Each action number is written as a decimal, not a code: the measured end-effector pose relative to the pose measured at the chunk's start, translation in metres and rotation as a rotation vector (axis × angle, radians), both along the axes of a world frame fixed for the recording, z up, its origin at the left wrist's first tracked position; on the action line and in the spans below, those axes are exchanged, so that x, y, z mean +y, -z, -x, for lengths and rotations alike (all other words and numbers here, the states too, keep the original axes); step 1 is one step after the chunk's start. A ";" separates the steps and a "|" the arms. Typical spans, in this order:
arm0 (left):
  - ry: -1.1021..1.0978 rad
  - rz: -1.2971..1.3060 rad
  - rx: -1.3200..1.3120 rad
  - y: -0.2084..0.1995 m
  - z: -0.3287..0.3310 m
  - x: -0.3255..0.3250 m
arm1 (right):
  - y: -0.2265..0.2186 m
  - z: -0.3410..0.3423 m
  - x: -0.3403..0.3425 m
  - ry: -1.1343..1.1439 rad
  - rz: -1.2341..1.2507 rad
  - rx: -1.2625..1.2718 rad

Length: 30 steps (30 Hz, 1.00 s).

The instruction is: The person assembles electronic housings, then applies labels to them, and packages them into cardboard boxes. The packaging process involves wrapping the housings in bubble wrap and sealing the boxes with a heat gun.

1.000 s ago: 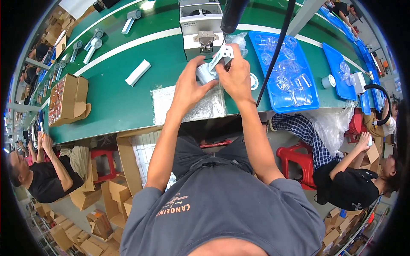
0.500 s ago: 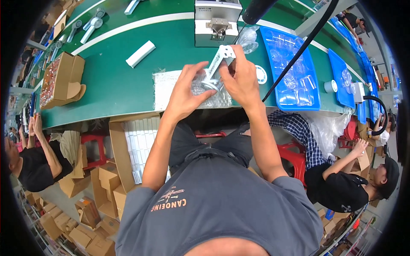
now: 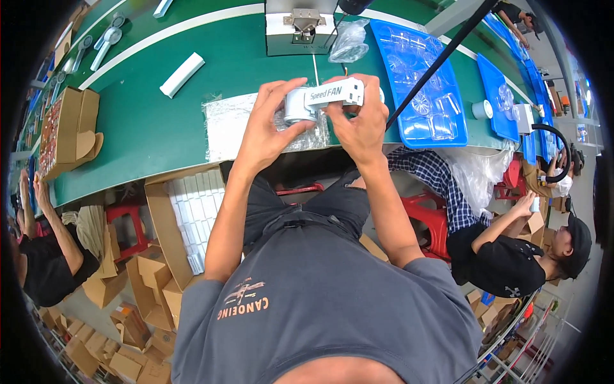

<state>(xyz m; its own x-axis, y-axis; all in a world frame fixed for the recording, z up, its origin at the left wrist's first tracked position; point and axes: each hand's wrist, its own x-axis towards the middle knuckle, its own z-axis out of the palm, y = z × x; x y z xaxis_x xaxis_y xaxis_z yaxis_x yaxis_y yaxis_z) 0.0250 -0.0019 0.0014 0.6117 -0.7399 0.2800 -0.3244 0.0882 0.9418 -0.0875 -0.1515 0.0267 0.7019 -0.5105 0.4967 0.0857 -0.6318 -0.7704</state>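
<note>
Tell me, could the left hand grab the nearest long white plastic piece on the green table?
Probably yes: nothing seems between the left hand and that long white piece, though that hand holds a round white part.

Dark lettering [image 3: 325, 94] on white handle [image 3: 337, 93], orange lettering [image 3: 244, 309] on grey T-shirt [image 3: 332, 294], small print [image 3: 314, 49] on boxy machine [image 3: 277, 42]

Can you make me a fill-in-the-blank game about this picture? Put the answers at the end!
1. The left hand holds a round part coloured ____.
2. The big blue tray with clear plastic pieces lies on the person's ____ side.
3. The tabletop is coloured ____.
4. The stool nearest the person's right arm is coloured ____.

Missing words: white; right; green; red.
</note>
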 end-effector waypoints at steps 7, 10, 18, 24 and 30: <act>-0.029 -0.040 -0.133 -0.001 0.000 0.001 | 0.010 0.001 0.002 -0.035 -0.056 -0.085; -0.018 -0.033 -0.115 -0.002 -0.001 0.002 | 0.008 0.002 0.000 -0.047 0.016 -0.080; 0.045 -0.085 -0.158 -0.004 -0.002 0.004 | 0.007 -0.002 -0.001 -0.092 -0.043 -0.071; 0.023 -0.214 -0.228 -0.011 0.001 0.005 | 0.003 0.003 -0.001 -0.128 -0.051 -0.089; 0.002 -0.157 -0.218 -0.009 -0.008 -0.002 | -0.005 -0.003 -0.007 -0.165 -0.110 -0.047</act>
<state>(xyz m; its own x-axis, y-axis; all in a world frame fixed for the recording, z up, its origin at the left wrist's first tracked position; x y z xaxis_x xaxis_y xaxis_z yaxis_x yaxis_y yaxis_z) 0.0333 -0.0035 0.0103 0.5482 -0.7857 0.2867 -0.5209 -0.0525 0.8520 -0.0841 -0.1584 0.0322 0.7580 -0.4435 0.4782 0.2182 -0.5185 -0.8267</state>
